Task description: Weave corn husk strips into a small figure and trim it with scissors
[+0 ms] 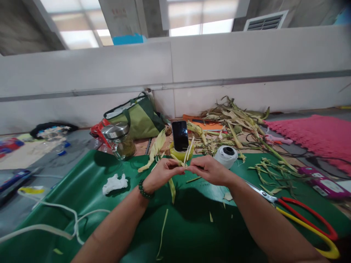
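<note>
Both my hands meet over the middle of the green mat, fingertips pinched together. Pale corn husk strips (189,149) stick up between them. My left hand (163,173), with a dark bead bracelet at the wrist, grips the husk; a greenish piece of it hangs below the fingers. My right hand (210,170) pinches at the same spot, its fingertips touching the left ones. What exactly lies between the right fingertips is partly hidden. Just beyond stands a phone (180,136) on a yellow holder. A spool of white thread (226,157) stands beside my right hand.
Scissors (304,215) with red and yellow handles lie at right, partly behind my forearm. Small husk pieces (270,175) and a purple device (323,182) are nearby. At left are crumpled tissue (115,183), a glass jar (118,140) and white cable (49,227). Dried husks (236,124) pile behind.
</note>
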The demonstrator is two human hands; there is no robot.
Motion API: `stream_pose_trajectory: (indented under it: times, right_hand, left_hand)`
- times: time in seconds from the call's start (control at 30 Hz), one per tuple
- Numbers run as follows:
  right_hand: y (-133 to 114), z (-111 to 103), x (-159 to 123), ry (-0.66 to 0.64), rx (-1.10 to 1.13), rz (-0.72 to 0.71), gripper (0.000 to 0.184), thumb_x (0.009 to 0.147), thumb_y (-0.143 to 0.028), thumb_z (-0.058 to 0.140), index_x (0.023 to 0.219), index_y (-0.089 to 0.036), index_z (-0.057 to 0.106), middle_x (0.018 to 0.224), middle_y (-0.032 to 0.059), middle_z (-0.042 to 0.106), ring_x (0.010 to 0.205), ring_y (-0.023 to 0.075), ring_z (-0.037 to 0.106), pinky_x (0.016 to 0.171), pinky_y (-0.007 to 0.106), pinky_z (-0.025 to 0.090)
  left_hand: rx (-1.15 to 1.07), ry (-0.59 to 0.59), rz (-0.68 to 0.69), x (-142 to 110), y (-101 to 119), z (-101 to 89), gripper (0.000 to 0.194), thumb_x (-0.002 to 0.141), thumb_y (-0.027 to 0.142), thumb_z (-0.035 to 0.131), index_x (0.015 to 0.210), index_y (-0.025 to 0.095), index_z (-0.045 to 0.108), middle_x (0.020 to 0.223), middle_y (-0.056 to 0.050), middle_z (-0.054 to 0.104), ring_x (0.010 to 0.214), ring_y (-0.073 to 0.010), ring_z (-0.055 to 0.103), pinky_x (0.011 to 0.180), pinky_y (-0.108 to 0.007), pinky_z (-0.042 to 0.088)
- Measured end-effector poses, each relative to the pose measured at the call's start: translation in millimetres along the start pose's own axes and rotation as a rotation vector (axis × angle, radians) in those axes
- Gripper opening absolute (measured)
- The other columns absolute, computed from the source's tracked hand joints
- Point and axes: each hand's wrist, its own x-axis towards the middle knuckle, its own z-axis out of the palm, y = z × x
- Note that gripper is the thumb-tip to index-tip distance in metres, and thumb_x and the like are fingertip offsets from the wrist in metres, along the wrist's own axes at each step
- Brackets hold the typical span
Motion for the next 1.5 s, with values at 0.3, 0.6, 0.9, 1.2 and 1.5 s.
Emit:
stream_pose_trajectory:
  times: [0.3, 0.6, 0.9, 1.2, 1.5]
  right_hand:
    - [12, 3, 5, 0.278, 0.084, 0.2, 0.036, 0.087, -0.042, 0.049, 0.061, -0.017, 0.056, 0.053, -0.0018, 0.051, 0.051, 0.01, 0.045, 0.05, 0.022, 0.033]
    - [-5, 52, 13, 0.164, 0.515, 0.412, 0.035, 0.082, -0.043, 0.052, 0.062, -0.016, 0.063, 0.052, 0.0002, 0.059, 0.042, 0.0107, 0.051, 0.042, 0.022, 0.04]
    - [-1, 45, 16, 0.24, 0.715, 0.42, 0.041, 0.071, -0.056, 0.064, 0.064, -0.015, 0.065, 0.05, -0.0001, 0.061, 0.04, 0.0086, 0.052, 0.041, 0.02, 0.043]
    - [-9, 55, 13, 0.36, 0.433, 0.307, 0.037, 0.08, -0.038, 0.054, 0.05, -0.017, 0.054, 0.045, -0.001, 0.054, 0.042, 0.0083, 0.046, 0.042, 0.02, 0.037]
    - [-10, 38, 3, 0.217, 0.344, 0.23, 0.036, 0.081, -0.035, 0.054, 0.049, -0.018, 0.052, 0.042, -0.0025, 0.051, 0.039, 0.0084, 0.044, 0.041, 0.02, 0.035]
  left_hand:
    - [-0.202, 0.26, -0.113, 7, -4, -7.7, 0.027, 0.059, 0.036, 0.081, 0.073, 0.014, 0.074, 0.069, -0.006, 0.071, 0.067, -0.0147, 0.062, 0.064, -0.024, 0.047]
    - [-0.408, 0.415, -0.055, 7, -6, 11.3, 0.028, 0.05, 0.031, 0.084, 0.066, 0.012, 0.07, 0.069, -0.002, 0.068, 0.067, -0.0133, 0.06, 0.065, -0.025, 0.048]
    - [-0.367, 0.444, -0.005, 6, -7, 8.2, 0.024, 0.053, 0.03, 0.082, 0.065, 0.013, 0.07, 0.067, -0.001, 0.067, 0.067, -0.0128, 0.059, 0.068, -0.025, 0.046]
    - [-0.422, 0.472, -0.044, 6, -4, 13.8, 0.027, 0.049, 0.032, 0.084, 0.061, 0.013, 0.069, 0.064, -0.001, 0.066, 0.063, -0.0113, 0.057, 0.061, -0.022, 0.045]
    - [-0.382, 0.517, -0.033, 11, 0, -15.6, 0.034, 0.043, 0.036, 0.086, 0.062, 0.013, 0.069, 0.063, 0.0, 0.065, 0.06, -0.0103, 0.057, 0.063, -0.023, 0.047]
